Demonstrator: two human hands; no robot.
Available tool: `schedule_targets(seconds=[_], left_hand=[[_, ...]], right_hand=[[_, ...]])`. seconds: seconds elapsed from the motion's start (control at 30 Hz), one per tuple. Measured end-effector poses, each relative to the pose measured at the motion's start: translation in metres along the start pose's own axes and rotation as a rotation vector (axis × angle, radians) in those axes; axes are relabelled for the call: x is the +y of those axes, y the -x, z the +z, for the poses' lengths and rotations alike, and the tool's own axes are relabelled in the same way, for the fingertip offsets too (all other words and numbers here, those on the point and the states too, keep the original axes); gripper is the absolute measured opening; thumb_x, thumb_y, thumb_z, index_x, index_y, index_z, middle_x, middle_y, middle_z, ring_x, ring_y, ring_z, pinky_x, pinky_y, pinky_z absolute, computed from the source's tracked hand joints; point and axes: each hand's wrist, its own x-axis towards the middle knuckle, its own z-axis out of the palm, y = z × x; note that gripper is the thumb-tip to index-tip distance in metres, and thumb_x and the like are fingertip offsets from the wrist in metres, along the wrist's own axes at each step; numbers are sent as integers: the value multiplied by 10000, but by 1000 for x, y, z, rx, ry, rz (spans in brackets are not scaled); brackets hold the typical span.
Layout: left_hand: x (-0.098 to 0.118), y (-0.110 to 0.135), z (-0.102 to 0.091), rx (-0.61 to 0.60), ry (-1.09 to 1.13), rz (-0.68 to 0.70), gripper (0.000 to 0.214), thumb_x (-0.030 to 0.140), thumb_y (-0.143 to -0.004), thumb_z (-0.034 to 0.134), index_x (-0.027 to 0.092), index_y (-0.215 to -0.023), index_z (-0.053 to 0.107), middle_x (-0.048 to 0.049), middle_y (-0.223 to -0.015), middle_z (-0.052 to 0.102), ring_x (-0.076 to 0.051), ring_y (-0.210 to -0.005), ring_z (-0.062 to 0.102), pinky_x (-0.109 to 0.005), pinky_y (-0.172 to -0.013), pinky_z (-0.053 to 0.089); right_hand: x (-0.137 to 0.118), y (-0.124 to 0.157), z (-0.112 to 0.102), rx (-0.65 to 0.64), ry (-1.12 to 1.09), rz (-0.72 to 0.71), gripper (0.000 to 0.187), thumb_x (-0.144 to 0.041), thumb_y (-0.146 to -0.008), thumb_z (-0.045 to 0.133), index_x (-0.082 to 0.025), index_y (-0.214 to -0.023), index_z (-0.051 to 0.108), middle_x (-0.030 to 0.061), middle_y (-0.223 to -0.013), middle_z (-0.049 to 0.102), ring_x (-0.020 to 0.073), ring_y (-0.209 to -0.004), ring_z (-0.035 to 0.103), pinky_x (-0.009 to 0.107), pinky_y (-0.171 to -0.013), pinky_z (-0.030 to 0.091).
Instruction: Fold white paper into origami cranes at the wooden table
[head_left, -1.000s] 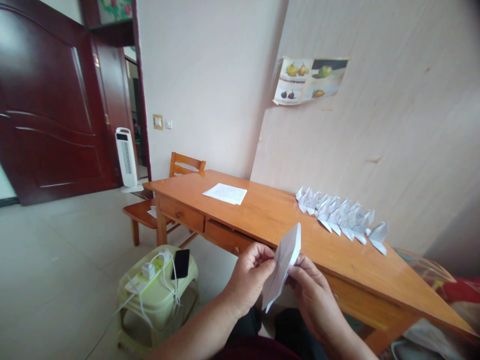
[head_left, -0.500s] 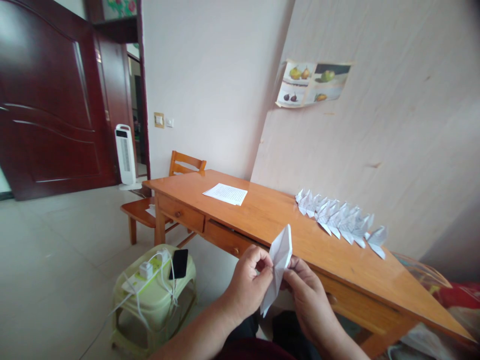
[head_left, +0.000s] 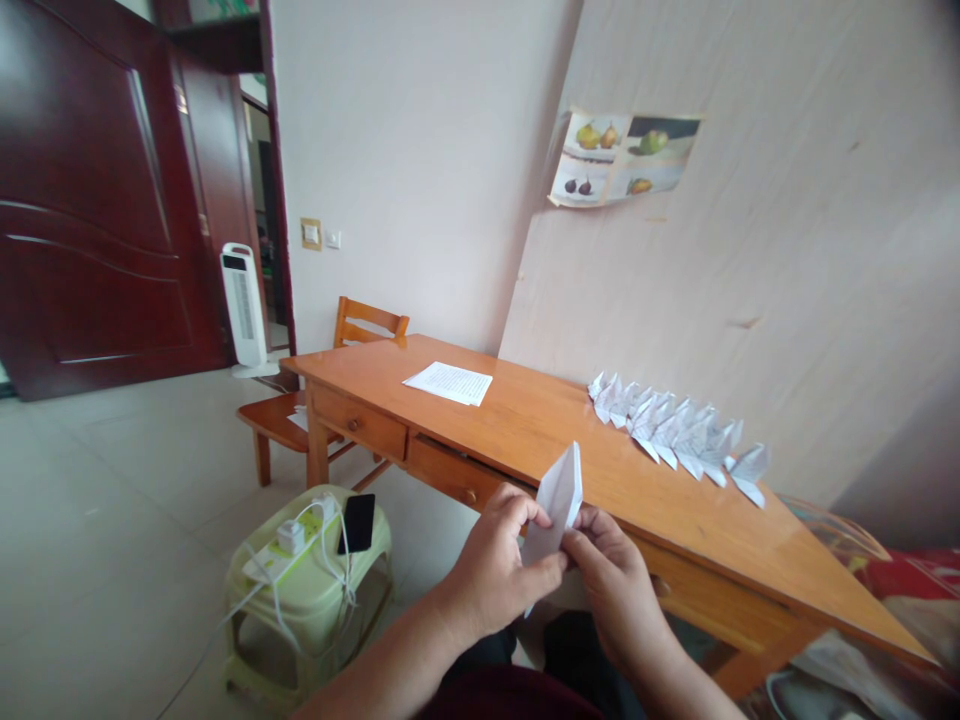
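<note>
A folded piece of white paper [head_left: 557, 490] is held upright in front of the table edge, its pointed end up. My left hand [head_left: 504, 560] grips its left side, thumb and fingers closed on the paper. From the right, my right hand [head_left: 611, 565] pinches the paper's other edge between thumb and fingers. The lower part of the paper is partly hidden behind my left hand. Farther right on the table, several folded paper figures [head_left: 675, 430] stand in a row, with one [head_left: 750, 470] slightly apart at the near end.
The wooden table [head_left: 517, 420] carries a stack of written sheets [head_left: 450, 382]. To the left, a pale green stool [head_left: 300, 590] holds a power strip [head_left: 281, 555], cables and a black phone [head_left: 358, 523]. A wooden chair [head_left: 277, 418] stands at the table's left end.
My left thumb has shifted right and lower across the paper, near my right thumb. The left fingers have spread along the paper's face. The view has moved slightly.
</note>
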Motion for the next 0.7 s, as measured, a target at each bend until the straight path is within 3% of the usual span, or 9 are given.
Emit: schedule_targets(seconds=[0.2, 0.3, 0.5, 0.7], left_hand=[[-3, -1, 1, 25, -23, -20, 203, 140, -728, 730, 190, -860, 583, -30, -960, 553, -198, -928, 551, -313, -832, 422], [-4, 0, -1, 25, 57, -54, 136, 148, -768, 682, 189, -869, 601, -29, -945, 566, -192, -914, 554, -303, -825, 425], [-6, 1, 2, -21, 420, -335, 77, 243, -849, 608, 170, -866, 624, -37, -847, 623, -179, -785, 567, -276, -701, 429], [-6, 0, 7, 99, 626, -467, 163, 280, -813, 685, 172, -773, 569, 12, -710, 570, -132, -686, 507, -235, -653, 403]], right_hand=[[-5, 2, 2, 5, 116, -118, 231, -394, -818, 706, -197, -786, 591, -18, -690, 586, 147, -649, 492, 265, -630, 397], [-6, 3, 2, 0, 100, -100, 244, -413, -833, 704, -199, -797, 592, -27, -677, 572, 137, -627, 471, 259, -605, 373], [-6, 4, 4, -3, 32, -70, 225, -397, -848, 691, -204, -803, 584, -35, -684, 556, 128, -627, 463, 249, -596, 371], [-10, 4, 9, 2, -13, -52, 220, -391, -823, 697, -200, -815, 589, -23, -693, 574, 133, -626, 494, 256, -599, 391]])
